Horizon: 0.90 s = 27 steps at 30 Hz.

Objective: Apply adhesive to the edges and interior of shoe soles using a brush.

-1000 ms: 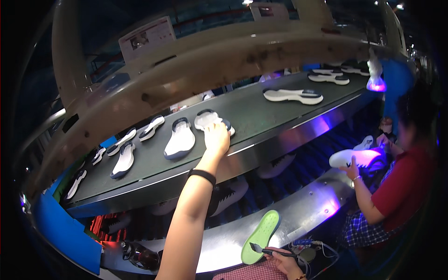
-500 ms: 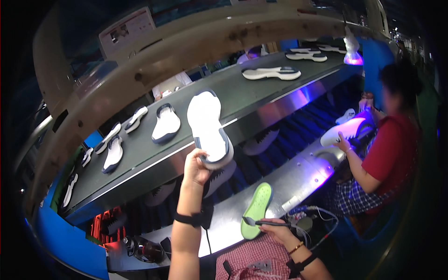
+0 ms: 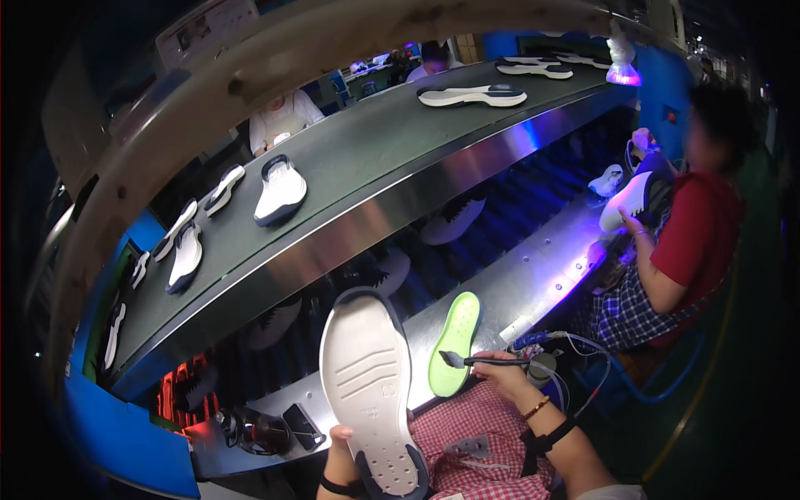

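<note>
Your left hand (image 3: 343, 450) has its fingers wrapped around the heel end of a white shoe sole with a dark rim (image 3: 368, 387), thumb showing at its left edge. You hold it low in front of you, over your lap, tread side facing up toward you. Its long axis runs nearly upright in the picture, heel down near your wrist, toe pointing up and slightly left toward the belt.

Your right hand (image 3: 504, 379) is closed around the handle of a small brush (image 3: 479, 360). The brush lies almost level, its bristle head pointing left, just over the lower end of a green insole (image 3: 454, 342). That insole lies flat on the steel work ledge (image 3: 542, 283), its long axis leaning up and to the right.

Your lap is covered by a red and white checked cloth (image 3: 479, 433). On the ledge to your left sits a dark phone (image 3: 302, 425).

Beyond the ledge runs a dark conveyor belt (image 3: 375, 158), carrying more soles: one white sole with a dark edge (image 3: 280, 192) nearest, several smaller ones further left, another long sole (image 3: 472, 96) to the right. A violet lamp (image 3: 622, 73) glows at the belt's far right end. A person in a red top (image 3: 696, 242) sits on your right, holding a white shoe (image 3: 633, 196).
</note>
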Available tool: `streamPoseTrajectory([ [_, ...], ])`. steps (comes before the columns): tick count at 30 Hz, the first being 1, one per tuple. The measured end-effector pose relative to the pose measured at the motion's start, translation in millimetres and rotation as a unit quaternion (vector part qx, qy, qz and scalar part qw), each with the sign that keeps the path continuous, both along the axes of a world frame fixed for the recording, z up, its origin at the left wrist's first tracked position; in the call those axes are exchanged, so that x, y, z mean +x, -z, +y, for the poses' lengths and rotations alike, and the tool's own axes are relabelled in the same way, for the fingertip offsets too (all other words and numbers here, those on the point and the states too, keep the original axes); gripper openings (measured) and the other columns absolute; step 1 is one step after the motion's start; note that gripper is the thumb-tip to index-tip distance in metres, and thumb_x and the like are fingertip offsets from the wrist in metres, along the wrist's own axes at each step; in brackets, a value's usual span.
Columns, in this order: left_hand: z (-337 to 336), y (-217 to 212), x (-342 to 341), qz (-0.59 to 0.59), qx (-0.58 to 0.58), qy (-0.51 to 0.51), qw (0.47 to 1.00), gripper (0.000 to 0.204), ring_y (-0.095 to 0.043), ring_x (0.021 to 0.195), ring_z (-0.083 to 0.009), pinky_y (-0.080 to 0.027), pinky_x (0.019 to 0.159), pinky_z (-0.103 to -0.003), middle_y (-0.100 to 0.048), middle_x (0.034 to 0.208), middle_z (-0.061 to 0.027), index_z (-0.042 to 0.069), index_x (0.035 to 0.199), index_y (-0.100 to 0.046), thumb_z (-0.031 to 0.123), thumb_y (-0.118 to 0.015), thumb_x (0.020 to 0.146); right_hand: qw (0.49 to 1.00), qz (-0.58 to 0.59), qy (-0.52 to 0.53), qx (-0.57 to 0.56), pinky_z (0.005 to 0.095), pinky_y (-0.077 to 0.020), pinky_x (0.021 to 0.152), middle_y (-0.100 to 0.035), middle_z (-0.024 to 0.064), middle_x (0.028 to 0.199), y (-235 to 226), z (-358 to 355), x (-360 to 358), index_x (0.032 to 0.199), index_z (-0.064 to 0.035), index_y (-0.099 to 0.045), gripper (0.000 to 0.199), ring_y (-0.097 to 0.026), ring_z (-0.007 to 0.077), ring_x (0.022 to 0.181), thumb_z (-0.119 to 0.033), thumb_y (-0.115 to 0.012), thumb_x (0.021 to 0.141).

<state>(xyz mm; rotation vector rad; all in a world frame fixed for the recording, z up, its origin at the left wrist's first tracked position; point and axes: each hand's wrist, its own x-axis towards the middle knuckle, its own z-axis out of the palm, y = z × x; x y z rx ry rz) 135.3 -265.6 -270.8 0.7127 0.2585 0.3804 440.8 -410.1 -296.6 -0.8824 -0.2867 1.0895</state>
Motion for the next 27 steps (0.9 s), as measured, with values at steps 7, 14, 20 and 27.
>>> streamPoseTrajectory([
  [7,-44,-18,15,-0.081,-0.009,-0.156,0.984,0.092,-0.045,0.109,-0.047,-0.038,0.092,-0.055,-0.041,0.126,-0.028,0.0,0.134,-0.026,0.06,-0.054,0.07,0.995,-0.093,-0.025,0.003,0.0272,-0.0469,0.083,-0.062,0.0136,0.097,-24,12,-9,0.1,0.0051,-0.06,0.023,-0.06,0.0176,0.089,0.006,-0.058,0.077],
  [14,-48,-5,49,-0.072,-0.101,-0.258,0.958,0.091,-0.042,0.115,-0.0425,-0.035,0.095,-0.054,-0.038,0.132,-0.0206,0.008,0.136,-0.026,0.076,-0.029,0.075,0.975,-0.072,-0.205,0.035,0.0306,-0.0476,0.085,-0.062,0.017,0.098,-71,36,-53,0.101,0.0084,-0.058,0.024,-0.061,0.0203,0.089,0.005,-0.058,0.077],
  [20,-57,10,55,-0.104,-0.128,-0.22,0.962,0.09,-0.041,0.118,-0.0373,-0.034,0.097,-0.049,-0.036,0.134,-0.0183,0.01,0.137,-0.026,0.075,-0.032,0.075,0.965,-0.107,-0.237,0.011,0.0239,-0.0489,0.077,-0.064,0.01,0.091,-71,69,-67,0.101,0.005,-0.061,0.024,-0.061,0.0134,0.081,-0.001,-0.063,0.077],
  [27,-58,-2,60,-0.126,-0.134,-0.17,0.968,0.089,-0.038,0.122,-0.0306,-0.032,0.101,-0.046,-0.034,0.137,-0.0124,0.011,0.138,-0.024,0.075,-0.027,0.077,0.976,-0.083,-0.2,0.022,0.023,-0.0467,0.079,-0.064,0.0115,0.092,-75,83,-65,0.101,0.0062,-0.06,0.025,-0.06,0.0134,0.082,0.0,-0.064,0.076],
])
